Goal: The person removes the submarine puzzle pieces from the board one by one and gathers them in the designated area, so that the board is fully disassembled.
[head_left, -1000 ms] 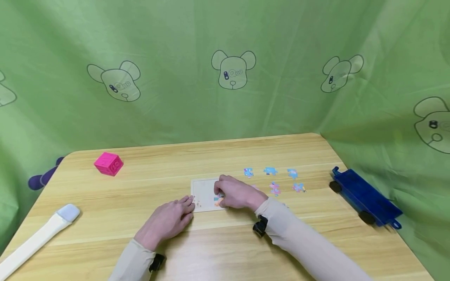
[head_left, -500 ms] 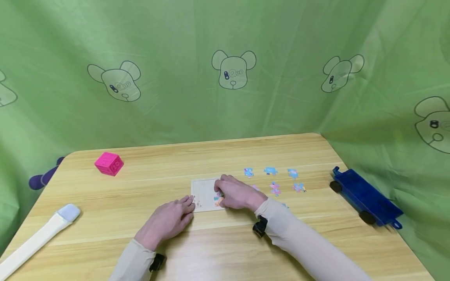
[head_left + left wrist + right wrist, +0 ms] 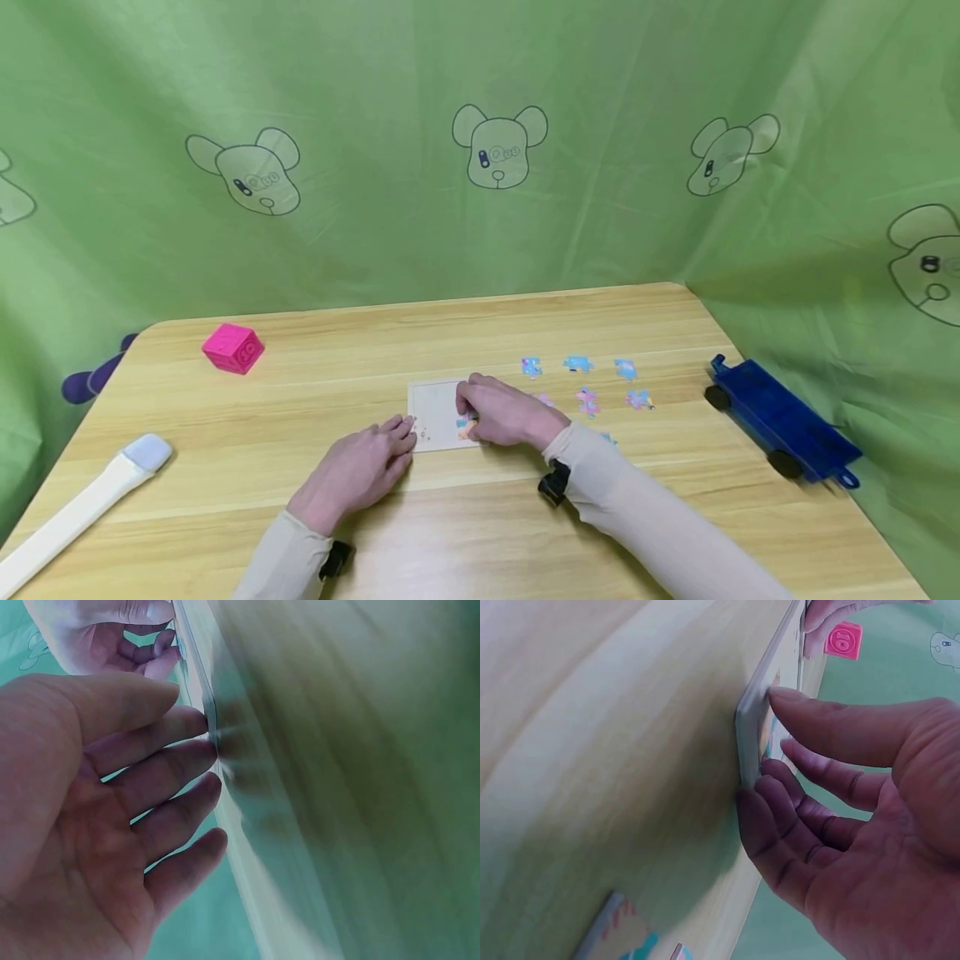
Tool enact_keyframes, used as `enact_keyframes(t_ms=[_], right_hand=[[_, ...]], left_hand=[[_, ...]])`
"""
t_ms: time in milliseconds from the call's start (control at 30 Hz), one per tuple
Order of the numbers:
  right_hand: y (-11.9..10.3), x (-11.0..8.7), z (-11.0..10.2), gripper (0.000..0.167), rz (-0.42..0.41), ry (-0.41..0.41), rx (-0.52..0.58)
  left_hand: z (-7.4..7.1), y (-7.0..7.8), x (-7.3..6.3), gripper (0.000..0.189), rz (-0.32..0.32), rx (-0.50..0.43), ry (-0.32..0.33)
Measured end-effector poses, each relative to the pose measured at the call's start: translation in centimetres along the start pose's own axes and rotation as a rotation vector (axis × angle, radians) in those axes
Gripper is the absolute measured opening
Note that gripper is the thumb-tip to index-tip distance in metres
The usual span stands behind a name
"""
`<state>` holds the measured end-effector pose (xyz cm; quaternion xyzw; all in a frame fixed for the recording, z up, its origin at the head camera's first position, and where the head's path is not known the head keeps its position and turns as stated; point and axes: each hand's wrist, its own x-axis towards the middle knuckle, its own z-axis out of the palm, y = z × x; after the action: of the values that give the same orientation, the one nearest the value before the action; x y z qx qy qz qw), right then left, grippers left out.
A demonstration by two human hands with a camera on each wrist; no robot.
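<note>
A pale puzzle tray [image 3: 437, 404] lies flat on the table in the middle of the head view. The fingertips of my left hand [image 3: 362, 468] rest on its left edge, with the fingers nearly straight, as the left wrist view also shows. Over the tray's right part, my right hand [image 3: 504, 411] has curled fingers and pinches a colourful puzzle piece [image 3: 463, 430] lying in the tray. In the right wrist view the thumb [image 3: 825, 724] and fingers come down at the tray's corner [image 3: 748, 742]; they cover most of the piece.
Several loose puzzle pieces [image 3: 588, 402] lie to the right of the tray, one partly behind the right hand. A blue toy wagon [image 3: 783, 421] stands at the right edge. A pink block [image 3: 233, 348] and a white-handled brush-like tool [image 3: 90, 504] are at left. Green cloth surrounds the table [image 3: 315, 400].
Both hands stay almost still; the right fingers shift very slightly over the puzzle piece. The tray and loose pieces keep their places.
</note>
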<state>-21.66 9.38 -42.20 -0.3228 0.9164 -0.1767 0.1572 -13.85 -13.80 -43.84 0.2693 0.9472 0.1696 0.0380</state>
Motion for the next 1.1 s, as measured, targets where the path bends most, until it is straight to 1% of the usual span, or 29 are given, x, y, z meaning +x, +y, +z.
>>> enact_keyframes(t_ms=[133,433,533,733,833,900,1000,1100], right_hand=[[0.0,0.1,0.0,0.026,0.004,-0.007,-0.003],[-0.1,0.0,0.0,0.026,0.015,-0.013,-0.009],[-0.1,0.0,0.0,0.027,0.011,-0.012,0.004],[0.0,-0.1,0.0,0.027,-0.009,0.003,0.019],[0.1,-0.3,-0.1,0.024,-0.018,0.019,0.036],[0.2,-0.4,-0.1,0.019,-0.03,0.035,0.056],[0.5,-0.4,-0.1,0.012,-0.04,0.056,0.097],[0.9,-0.5,-0.2,0.01,-0.036,0.067,0.152]], left_hand=[[-0.1,0.1,0.0,0.035,-0.007,0.012,-0.008],[-0.1,0.3,-0.2,0.033,0.0,0.061,-0.01],[0.0,0.4,-0.2,0.032,0.0,0.064,-0.005],[0.1,0.3,-0.1,0.031,0.02,0.071,0.013],[0.1,0.3,0.0,0.032,0.02,0.065,0.011],[0.1,0.3,0.0,0.031,0.017,0.061,0.008],[0.1,0.4,0.0,0.03,0.012,0.063,0.004],[0.1,0.4,0.0,0.029,0.008,0.07,0.007]])
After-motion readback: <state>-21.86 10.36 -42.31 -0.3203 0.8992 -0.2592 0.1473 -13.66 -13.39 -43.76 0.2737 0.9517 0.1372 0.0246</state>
